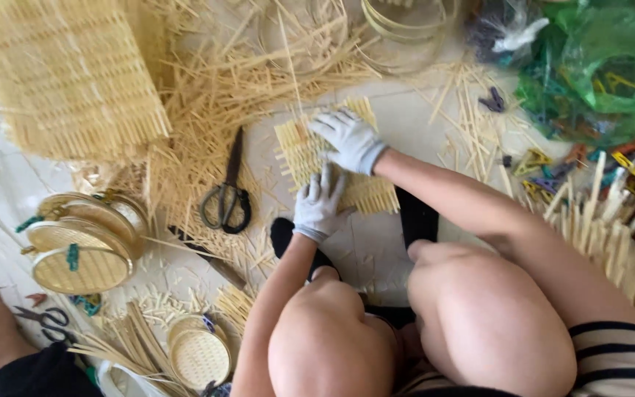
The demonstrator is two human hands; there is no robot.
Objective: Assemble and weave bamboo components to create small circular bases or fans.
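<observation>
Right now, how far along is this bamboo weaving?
Done: a stack of woven sheets and round lids lie aside. In hand: the left hand and right hand, both gloved, press a small woven mat. Left: heaps of loose strips remain unwoven.

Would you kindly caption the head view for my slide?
Two gloved hands, left hand and right hand, press a woven bamboo mat beside scissors.

Woven bamboo-strip mat (336, 165) matt, rough; gloves (350, 140) white cloth; scissors (227, 195) dark metal.
</observation>
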